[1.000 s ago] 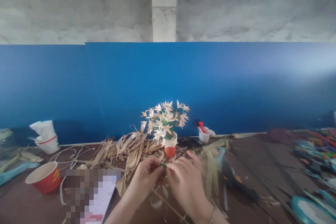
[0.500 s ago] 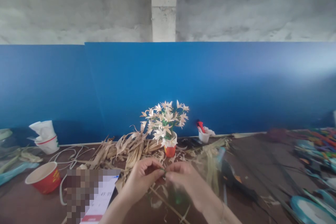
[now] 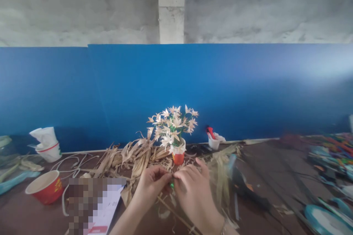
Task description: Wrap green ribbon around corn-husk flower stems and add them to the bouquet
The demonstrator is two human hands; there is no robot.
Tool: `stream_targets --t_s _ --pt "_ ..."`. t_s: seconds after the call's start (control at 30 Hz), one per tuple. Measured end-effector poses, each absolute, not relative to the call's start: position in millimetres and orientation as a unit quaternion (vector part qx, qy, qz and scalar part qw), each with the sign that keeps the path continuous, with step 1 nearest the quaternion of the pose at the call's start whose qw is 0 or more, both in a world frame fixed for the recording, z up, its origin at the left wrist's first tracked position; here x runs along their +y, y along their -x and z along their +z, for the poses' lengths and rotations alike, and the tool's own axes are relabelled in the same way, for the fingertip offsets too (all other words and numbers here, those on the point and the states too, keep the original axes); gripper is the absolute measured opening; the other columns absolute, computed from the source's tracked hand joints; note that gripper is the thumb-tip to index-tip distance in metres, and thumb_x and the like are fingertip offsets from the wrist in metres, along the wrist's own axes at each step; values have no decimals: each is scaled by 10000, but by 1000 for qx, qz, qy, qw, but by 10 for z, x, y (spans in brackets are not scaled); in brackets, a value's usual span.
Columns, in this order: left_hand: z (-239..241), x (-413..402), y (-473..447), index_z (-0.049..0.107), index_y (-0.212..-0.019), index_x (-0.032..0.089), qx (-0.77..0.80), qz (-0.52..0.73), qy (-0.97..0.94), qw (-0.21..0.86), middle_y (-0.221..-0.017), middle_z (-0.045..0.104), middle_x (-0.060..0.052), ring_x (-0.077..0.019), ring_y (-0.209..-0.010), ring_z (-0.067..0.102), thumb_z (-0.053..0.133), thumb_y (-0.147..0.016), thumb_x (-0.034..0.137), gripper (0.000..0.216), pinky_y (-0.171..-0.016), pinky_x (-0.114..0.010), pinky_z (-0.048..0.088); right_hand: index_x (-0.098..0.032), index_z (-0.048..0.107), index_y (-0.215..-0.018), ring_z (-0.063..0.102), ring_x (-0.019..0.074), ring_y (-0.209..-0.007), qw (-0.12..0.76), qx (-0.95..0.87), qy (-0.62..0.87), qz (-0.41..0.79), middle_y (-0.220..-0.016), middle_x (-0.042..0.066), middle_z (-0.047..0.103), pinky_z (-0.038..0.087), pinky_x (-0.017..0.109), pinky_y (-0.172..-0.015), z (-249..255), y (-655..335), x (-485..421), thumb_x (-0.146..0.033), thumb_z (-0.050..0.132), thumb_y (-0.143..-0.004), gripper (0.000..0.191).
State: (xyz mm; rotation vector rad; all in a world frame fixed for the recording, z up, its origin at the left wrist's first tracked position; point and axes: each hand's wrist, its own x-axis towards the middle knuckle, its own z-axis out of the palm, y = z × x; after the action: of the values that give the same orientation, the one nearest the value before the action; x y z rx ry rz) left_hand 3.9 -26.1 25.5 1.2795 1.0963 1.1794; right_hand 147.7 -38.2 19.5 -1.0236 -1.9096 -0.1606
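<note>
Forearms reach in over near edge of table (image 3: pixel 264 159), wrists apart, hands converging. Left hand (image 3: pixel 151 185): thumb and forefinger pinched, other fingers curled. Right hand (image 3: pixel 194 187): back upward, fingertips pinched, outer finger lifted. Fingertips nearly meet.

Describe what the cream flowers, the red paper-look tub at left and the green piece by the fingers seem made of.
Cream flowers: probably dried husk, matte; their thin, pointed petals match the dry husks beside them in color.
Red tub: likely coated paper, smooth, with a thin wall and printed side.
Green piece: shiny, perhaps foil or plastic; too small to tell.
</note>
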Motion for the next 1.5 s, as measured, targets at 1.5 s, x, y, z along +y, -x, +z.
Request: stream_targets --t_s 1.5 --pt "182 -264 -98 680 -664 157 368 603 -512 489 -786 619 -33 -152 -714 584 752 -613 263 138 -624 -238 481 -142 675 -638 439 60 -471 498 -405 311 700 -499 -33 558 347 200 -534 11 -1457 -170 -348 796 -558 252"
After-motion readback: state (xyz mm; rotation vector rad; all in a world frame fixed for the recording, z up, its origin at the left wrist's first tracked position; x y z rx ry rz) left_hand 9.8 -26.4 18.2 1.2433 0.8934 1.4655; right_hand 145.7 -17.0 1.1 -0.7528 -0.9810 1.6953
